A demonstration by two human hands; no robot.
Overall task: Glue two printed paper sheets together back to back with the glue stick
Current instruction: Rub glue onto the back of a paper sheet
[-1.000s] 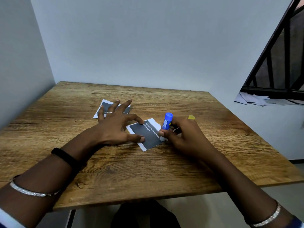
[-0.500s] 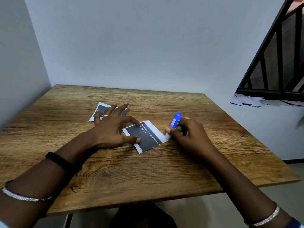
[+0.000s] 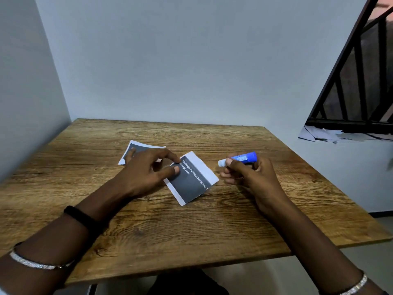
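Glue stick [image 3: 240,158] now tipped sideways in right hand [image 3: 248,177], cap hidden.

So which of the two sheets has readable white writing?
The nearer sheet, under the left thumb and forefinger. The far sheet lies mostly hidden behind that hand.

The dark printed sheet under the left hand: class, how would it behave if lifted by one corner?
The sheet would probably flop: it looks thin and lies flat on the table. It is likely light and slides easily, which may be why the left hand pins it.
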